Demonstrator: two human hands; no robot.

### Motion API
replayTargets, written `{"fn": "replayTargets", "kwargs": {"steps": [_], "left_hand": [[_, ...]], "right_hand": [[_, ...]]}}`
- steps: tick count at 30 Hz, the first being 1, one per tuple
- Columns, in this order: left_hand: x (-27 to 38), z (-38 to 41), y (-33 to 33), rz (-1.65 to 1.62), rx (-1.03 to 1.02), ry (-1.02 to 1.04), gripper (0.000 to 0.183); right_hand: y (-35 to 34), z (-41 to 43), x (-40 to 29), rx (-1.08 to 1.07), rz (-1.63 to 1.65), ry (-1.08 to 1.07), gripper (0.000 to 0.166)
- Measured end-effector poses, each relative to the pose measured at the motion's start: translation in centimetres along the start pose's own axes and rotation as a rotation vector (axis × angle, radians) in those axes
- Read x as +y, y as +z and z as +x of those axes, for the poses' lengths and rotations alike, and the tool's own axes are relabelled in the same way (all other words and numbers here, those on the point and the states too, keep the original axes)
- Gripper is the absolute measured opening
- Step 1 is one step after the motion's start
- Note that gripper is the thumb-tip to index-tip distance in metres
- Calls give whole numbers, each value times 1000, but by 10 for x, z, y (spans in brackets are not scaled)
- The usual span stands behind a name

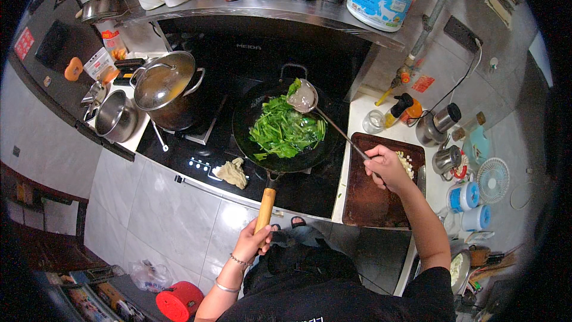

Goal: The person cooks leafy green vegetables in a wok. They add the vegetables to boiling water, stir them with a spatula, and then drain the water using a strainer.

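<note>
My left hand [253, 242] is wrapped around the wooden handle [267, 208] of a dark wok [241, 141] on the black glass cooktop. Chopped leafy greens [286, 129] are heaped in the wok, with some liquid glistening at their right side. In my right hand [388, 166] is the long handle of a metal ladle [304, 97]. The ladle's bowl is over the far right part of the greens, and a leaf lies against its left edge. Whether the bowl touches the wok cannot be told.
A lidded pot [167, 91] stands on the left burner, and a steel pot [117, 116] farther left. A crumpled cloth [233, 173] lies near the touch controls. Chopped white pieces [405, 164] and a cleaver [421, 180] rest on the cutting board [364, 201]. Overhead runs a steel shelf [313, 12] with bottles.
</note>
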State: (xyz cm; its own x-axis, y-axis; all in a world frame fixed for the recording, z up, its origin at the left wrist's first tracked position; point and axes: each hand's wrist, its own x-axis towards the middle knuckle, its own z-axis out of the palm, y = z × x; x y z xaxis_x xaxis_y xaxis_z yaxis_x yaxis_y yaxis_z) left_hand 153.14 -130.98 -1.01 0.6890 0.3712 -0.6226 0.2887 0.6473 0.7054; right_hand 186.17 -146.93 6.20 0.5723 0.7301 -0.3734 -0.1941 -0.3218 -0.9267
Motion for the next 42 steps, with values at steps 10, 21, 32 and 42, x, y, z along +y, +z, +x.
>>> {"fn": "replayTargets", "kwargs": {"steps": [10,21,32,42], "left_hand": [[-2,1,-3,-5,-9,2,20],[-5,2,-6,-21,-21,-16,30],[-4,3,-5,-18,-25,-25,29],[-2,-1,-3,3,-19,-17,24]], "right_hand": [[11,20,4,348,-927,-601,19],[30,-18,-22,73,-769,-408,20],[74,-49,4,-108,-768,-502,20],[75,7,16,207,-1043,-470,19]]}}
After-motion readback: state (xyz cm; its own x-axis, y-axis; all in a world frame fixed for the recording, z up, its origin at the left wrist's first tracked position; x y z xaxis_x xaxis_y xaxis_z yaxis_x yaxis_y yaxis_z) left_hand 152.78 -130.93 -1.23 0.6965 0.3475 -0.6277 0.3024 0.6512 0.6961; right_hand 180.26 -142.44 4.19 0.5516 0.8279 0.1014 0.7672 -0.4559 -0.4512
